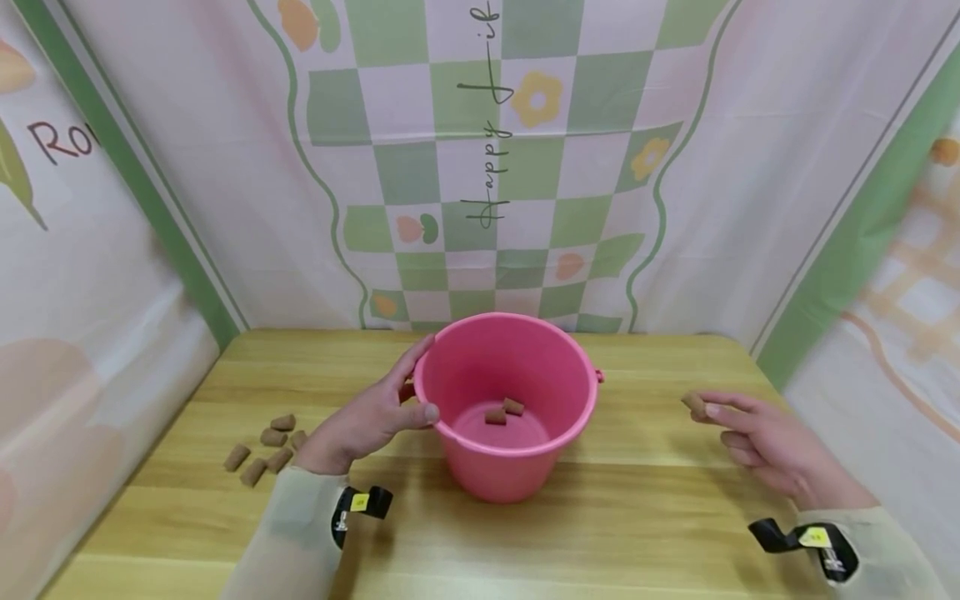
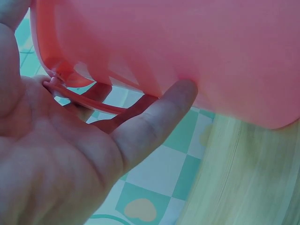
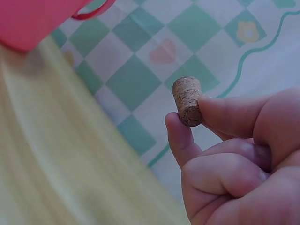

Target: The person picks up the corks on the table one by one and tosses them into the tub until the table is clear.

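Observation:
A pink bucket [image 1: 502, 475] stands upright on the wooden table with two corks [image 1: 496, 416] lying on its bottom. At its left side my left hand [image 1: 375, 417] grips it, thumb at the rim and fingers along the outer wall. The left wrist view shows a fingertip [image 2: 183, 91] touching the bucket's outside, beside the pink handle [image 2: 93, 102]. Off to the right of the bucket, above the table, my right hand [image 1: 772, 450] pinches a cork [image 3: 188, 101] between thumb and index finger. The other fingers of that hand are curled in.
Several loose corks [image 1: 273, 437] lie on the table left of my left forearm, which partly covers the group. A checked cloth [image 1: 525, 167] hangs behind the table [image 1: 645, 517], with more cloth at both sides.

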